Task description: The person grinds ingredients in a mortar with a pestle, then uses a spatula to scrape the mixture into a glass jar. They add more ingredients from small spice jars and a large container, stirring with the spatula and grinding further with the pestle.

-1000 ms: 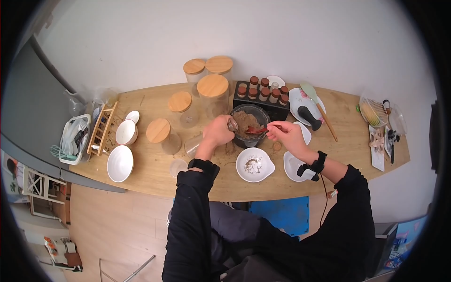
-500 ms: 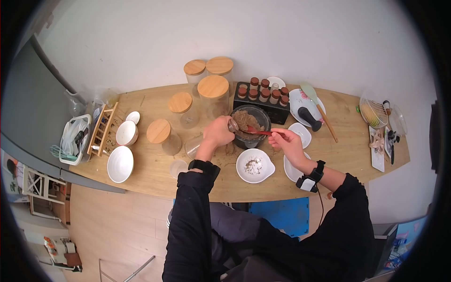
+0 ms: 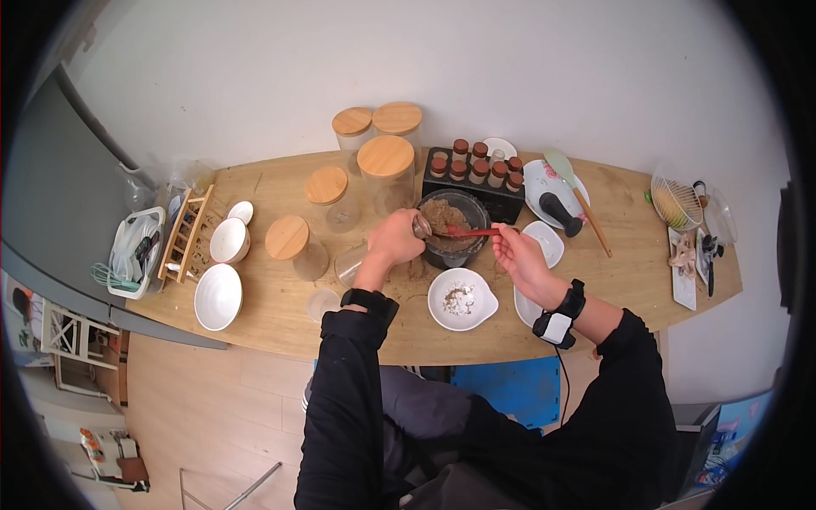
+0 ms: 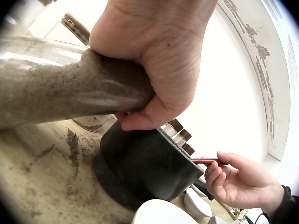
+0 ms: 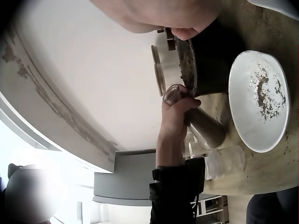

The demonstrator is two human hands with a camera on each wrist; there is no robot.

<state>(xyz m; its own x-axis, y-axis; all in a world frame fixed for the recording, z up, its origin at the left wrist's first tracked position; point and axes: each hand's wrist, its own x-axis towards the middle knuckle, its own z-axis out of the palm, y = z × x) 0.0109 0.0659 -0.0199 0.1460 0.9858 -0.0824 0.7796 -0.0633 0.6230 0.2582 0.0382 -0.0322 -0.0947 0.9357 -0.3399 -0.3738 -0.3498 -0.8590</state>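
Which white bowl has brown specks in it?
The spouted bowl, just nearer the person than the black pot. Brown specks dot its inside; no such specks show in the other white bowls.

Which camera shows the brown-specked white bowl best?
The right wrist view: the bowl looks large and whole. The head view shows it whole but smaller; the left wrist view only part, cut by the frame.

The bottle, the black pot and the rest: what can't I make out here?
Bottle: left wrist view; left hand hides the mouth, the left edge cuts off the base.
Black pot: same view; its wall hides the inside.
Red utensil's handle end: head view; right hand covers it.
Small capped jars: head view; too small to identify contents.
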